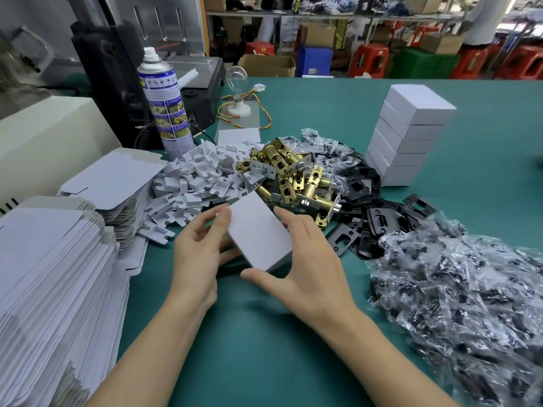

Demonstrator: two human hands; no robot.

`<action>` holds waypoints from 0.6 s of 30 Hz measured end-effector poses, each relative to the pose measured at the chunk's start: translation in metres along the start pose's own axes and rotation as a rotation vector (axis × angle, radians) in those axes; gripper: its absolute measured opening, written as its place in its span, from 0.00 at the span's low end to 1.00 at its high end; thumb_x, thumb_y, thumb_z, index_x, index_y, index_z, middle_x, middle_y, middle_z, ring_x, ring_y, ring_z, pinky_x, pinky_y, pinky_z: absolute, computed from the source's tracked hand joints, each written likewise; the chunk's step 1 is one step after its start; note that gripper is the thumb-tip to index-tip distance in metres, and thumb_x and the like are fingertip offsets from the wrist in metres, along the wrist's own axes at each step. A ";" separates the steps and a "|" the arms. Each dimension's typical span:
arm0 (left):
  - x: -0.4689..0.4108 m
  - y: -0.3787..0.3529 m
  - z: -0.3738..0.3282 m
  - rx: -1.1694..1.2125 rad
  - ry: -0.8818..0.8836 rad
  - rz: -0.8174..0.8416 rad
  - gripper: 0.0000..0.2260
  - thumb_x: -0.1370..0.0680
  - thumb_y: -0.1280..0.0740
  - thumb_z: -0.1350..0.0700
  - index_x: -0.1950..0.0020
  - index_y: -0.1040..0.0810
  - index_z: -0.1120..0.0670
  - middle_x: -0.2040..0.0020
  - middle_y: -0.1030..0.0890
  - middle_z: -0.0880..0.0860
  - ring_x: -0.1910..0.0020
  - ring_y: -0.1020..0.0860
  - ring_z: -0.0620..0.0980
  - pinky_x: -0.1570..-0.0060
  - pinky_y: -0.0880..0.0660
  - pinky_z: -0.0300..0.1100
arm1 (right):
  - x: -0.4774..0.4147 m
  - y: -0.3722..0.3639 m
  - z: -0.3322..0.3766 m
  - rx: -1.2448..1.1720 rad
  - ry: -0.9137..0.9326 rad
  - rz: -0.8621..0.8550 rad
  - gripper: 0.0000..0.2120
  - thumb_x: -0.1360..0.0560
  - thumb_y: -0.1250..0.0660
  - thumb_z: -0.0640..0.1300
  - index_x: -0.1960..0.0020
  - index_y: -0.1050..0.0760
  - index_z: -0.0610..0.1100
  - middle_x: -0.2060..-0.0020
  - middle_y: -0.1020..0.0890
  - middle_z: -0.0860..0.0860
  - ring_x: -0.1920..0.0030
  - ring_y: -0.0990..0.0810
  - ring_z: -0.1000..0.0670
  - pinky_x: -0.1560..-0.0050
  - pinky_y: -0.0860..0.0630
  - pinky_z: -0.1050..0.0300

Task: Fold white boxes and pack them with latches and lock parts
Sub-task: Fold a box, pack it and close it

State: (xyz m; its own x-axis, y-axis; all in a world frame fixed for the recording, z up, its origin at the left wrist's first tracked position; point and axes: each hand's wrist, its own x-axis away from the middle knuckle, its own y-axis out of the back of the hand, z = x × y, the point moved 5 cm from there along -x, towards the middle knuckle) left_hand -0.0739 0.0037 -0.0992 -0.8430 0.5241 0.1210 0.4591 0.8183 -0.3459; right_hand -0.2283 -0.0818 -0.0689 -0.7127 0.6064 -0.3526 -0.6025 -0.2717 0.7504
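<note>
A closed, plain white box (258, 233) sits tilted just above the bench (264, 348), held between both hands. The left hand (199, 251) cups its left side with curled fingers (224, 216), and the right hand (308, 259) spans it from thumb at the near corner to forefinger at the far end. Just beyond the fingers lies a heap of brass latches (293, 177), with white plastic inserts (194, 183) to their left and black plates (367, 218) to their right. Flat box blanks (53, 274) are stacked left of the left hand, clear bags of dark parts (458, 304) right of the right hand. A stack of closed white boxes (411, 136) stands well beyond, and a spray can (164, 104) far left.
</note>
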 end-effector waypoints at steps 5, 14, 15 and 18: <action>-0.001 0.000 0.001 0.025 0.040 0.011 0.06 0.18 0.29 0.53 0.44 0.17 0.54 0.53 0.12 0.47 0.58 0.13 0.49 0.63 0.17 0.41 | 0.001 0.000 0.009 0.081 0.014 0.001 0.43 0.31 0.25 0.63 0.22 0.37 0.51 0.36 0.27 0.54 0.35 0.28 0.51 0.37 0.27 0.55; 0.000 -0.006 -0.005 0.071 0.002 0.073 0.10 0.12 0.39 0.52 0.40 0.19 0.52 0.47 0.12 0.54 0.49 0.12 0.51 0.61 0.17 0.41 | -0.048 0.041 -0.006 -0.697 -0.299 -0.078 0.29 0.29 0.20 0.48 0.32 0.28 0.56 0.44 0.18 0.55 0.46 0.17 0.55 0.51 0.24 0.66; 0.001 -0.006 -0.004 0.062 0.013 0.076 0.10 0.12 0.39 0.52 0.41 0.19 0.53 0.48 0.12 0.55 0.50 0.12 0.51 0.61 0.17 0.41 | -0.063 0.050 -0.004 -0.729 -0.315 -0.075 0.28 0.27 0.21 0.48 0.31 0.29 0.54 0.44 0.17 0.53 0.48 0.15 0.54 0.52 0.22 0.63; 0.002 -0.009 -0.001 0.032 0.032 0.105 0.09 0.13 0.38 0.53 0.42 0.19 0.54 0.49 0.12 0.55 0.51 0.12 0.51 0.62 0.17 0.42 | -0.120 0.068 0.000 -0.745 -0.316 -0.014 0.28 0.25 0.24 0.51 0.29 0.31 0.49 0.44 0.16 0.51 0.51 0.13 0.53 0.46 0.17 0.49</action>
State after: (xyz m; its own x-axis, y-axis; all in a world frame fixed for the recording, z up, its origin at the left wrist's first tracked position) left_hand -0.0797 -0.0026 -0.0944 -0.7814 0.6140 0.1117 0.5348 0.7510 -0.3873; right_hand -0.1840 -0.1732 0.0243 -0.6350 0.7659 -0.1010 -0.7713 -0.6212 0.1382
